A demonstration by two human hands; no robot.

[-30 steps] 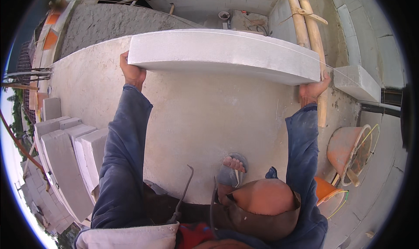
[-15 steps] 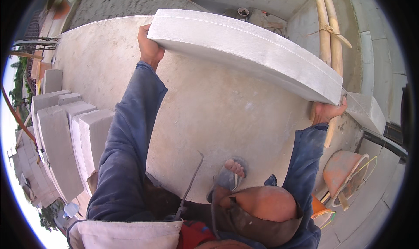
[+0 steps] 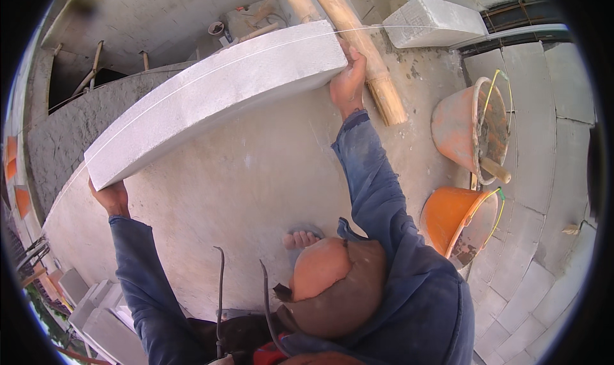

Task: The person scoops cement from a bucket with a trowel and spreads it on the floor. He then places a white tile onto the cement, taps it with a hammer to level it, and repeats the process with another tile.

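Observation:
A long white lightweight concrete block spans between my hands, held up at its two ends. My left hand grips the lower left corner, with its fingers partly hidden beneath the block. Closed round the opposite end is my right hand, close beside a bamboo pole. A thin taut string crosses in front of the block's face and runs on to the right. Whether the block rests on the wall edge behind it I cannot tell.
Another white block lies at the upper right. Below it stand a mortar-stained bucket with a wooden handle sticking out and an orange bucket. Several blocks are stacked at lower left. My bent knee is over the concrete floor.
The view has turned to the right. The block has moved left relative to the bamboo poles, both hands still gripping its ends. The orange bucket now shows more fully.

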